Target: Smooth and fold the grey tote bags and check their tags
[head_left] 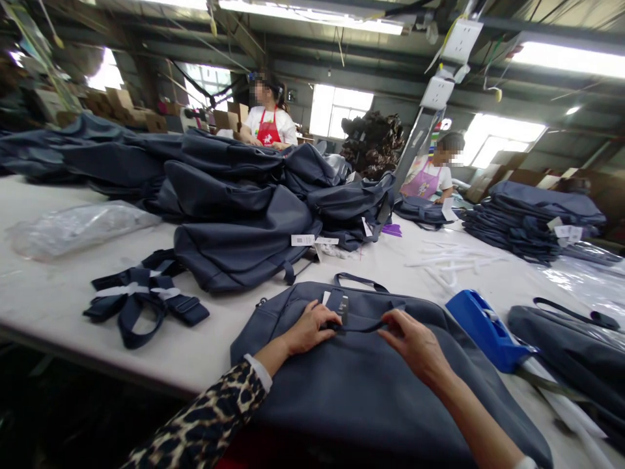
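A dark blue bag (351, 384) lies flat in front of me at the table's near edge. My left hand (308, 329) rests on it, with thumb and fingers closed around one end of its front carry handle (360, 328). The other end of that handle is pinched in my right hand (415, 342). A dark hang tag (344, 309) and a white tag (326, 298) lie beside my left fingertips. Behind them, a second handle (361, 281) loops up from the bag's far edge.
Bundled straps (146, 296) lie at left, near a clear plastic bag (83, 225). Piled blue bags (244, 241) fill the table's middle. At right are a blue tape dispenser (488, 332), another bag (566, 352) and stacked bags (517, 221). Two people work across the table.
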`<state>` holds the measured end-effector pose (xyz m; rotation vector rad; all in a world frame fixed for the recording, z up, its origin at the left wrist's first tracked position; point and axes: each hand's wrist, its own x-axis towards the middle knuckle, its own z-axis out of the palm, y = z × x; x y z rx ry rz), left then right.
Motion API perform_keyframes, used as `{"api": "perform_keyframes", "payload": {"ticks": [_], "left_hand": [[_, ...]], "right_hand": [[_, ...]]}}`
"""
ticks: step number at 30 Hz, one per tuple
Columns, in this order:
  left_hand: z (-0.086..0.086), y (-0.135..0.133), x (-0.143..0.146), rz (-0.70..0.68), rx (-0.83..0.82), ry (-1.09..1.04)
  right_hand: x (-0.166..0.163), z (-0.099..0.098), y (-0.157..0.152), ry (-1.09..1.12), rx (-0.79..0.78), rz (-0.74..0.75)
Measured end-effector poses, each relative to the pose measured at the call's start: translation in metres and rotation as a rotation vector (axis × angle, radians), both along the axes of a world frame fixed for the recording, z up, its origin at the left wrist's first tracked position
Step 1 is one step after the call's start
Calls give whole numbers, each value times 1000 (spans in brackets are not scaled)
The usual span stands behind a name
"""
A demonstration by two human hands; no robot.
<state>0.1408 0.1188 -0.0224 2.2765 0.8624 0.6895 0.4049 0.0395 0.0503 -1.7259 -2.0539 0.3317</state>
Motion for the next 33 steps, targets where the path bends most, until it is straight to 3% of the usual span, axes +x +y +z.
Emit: {"api": "perform_keyframes", "payload": {"ticks": [2, 5, 9, 14, 21, 26, 33], "left_hand": [[2, -2, 1, -14, 6, 15], [3, -4, 1, -27, 27, 38], [2, -4, -1, -53, 57, 66], [11, -14, 2, -84, 108, 145], [19, -50, 43, -200, 212, 242], [4, -60, 62, -168, 223, 303], [-46, -69, 81, -152, 395, 440]], "right_hand": [[5, 5, 2, -343, 226, 140], [9, -4, 6, -602, 220, 250], [12, -23, 1, -609, 155, 136], [12, -32, -19, -600, 37, 205], [6, -52, -33, -505, 1, 119], [9, -67, -36, -412, -19, 75], [9, -67, -38, -426, -44, 117]]}}
